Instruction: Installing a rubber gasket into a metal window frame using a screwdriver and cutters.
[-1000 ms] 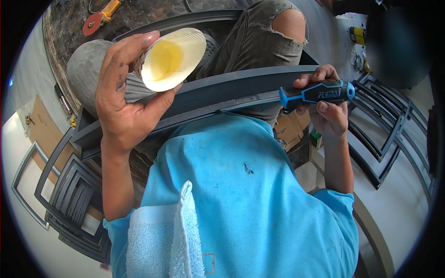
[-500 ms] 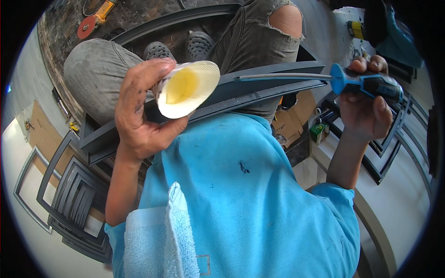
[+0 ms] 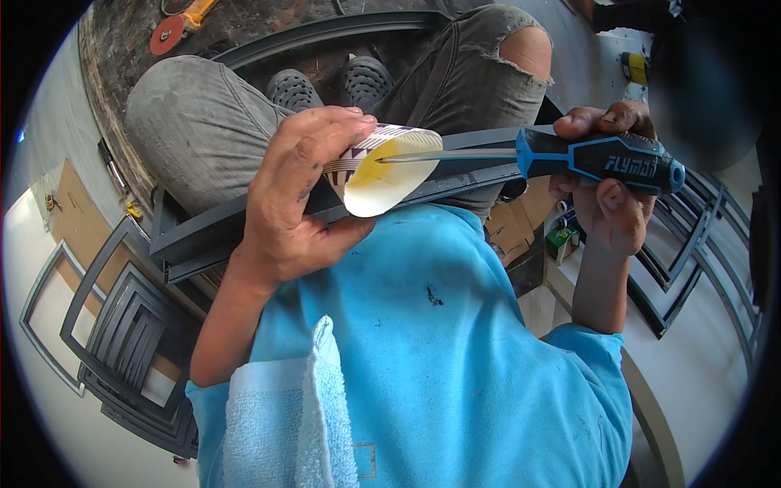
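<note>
The left grip [image 3: 281, 199] is closed around the outside of a paper cup [image 3: 368, 198], spread to about the width of the cup. Its fingers pass over the upper side and its thumb bears near the lower side. The cup is tilted, with its mouth facing the right grip [image 3: 620, 213]. Yellow material shows inside; whether it is liquid cannot be told.

The right grip is narrow and wrapped on the black and blue handle of a screwdriver [image 3: 590, 157], with digits on the upper and lower sides. The shaft extends from the handle toward the left, nearly level across the view. Its tip lies within the outline of the cup mouth; contact with the yellow material cannot be confirmed.

Both items are positioned above a dark grey metal frame [image 3: 203, 232], which lies across the lap between the grey trousers [image 3: 195, 138] and the blue shirt [image 3: 439, 342]. A light blue towel [image 3: 325, 415] hangs over the front of the shirt. Additional dark frames [image 3: 134, 350] are stacked at the left. An angle grinder [image 3: 168, 34] with a red disc rests on the floor at the upper left, well apart from both grips.
</note>
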Demonstrator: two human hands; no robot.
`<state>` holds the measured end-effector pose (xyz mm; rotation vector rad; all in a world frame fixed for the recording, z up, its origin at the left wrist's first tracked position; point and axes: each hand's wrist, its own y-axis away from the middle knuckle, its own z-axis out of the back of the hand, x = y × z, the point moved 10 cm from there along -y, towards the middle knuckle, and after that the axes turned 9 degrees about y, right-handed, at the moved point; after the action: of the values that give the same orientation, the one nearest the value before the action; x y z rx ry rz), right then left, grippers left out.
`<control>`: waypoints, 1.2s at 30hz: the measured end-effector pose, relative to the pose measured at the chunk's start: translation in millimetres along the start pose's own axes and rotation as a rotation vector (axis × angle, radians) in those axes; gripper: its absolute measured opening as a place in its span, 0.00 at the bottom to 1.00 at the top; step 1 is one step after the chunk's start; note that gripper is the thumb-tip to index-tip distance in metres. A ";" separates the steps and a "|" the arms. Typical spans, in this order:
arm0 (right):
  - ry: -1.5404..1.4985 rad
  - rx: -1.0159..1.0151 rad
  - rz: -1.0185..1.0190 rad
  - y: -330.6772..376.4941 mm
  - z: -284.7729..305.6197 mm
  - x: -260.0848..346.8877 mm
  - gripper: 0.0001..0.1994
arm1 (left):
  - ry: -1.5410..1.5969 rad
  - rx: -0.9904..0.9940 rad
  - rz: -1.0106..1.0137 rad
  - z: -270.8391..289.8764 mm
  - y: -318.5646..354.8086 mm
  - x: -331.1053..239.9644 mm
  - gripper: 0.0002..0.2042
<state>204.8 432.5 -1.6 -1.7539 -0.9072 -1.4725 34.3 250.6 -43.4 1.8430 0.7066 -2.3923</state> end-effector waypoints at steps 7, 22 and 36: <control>-0.002 -0.068 -0.063 0.3 4.6 -10.7 0.25 | -0.034 0.023 -0.034 -1.7 2.5 -2.1 0.34; -0.230 -0.126 -0.110 35.9 26.1 -10.1 0.24 | -0.224 -0.022 -0.059 21.7 20.9 -11.9 0.33; -0.166 -0.239 -0.290 68.1 20.0 -72.2 0.18 | -0.176 -0.033 -0.058 31.2 25.6 -5.5 0.33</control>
<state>263.7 406.1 -79.6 -2.0071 -1.1497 -1.6956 15.3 214.7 -40.8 1.5950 0.7874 -2.5220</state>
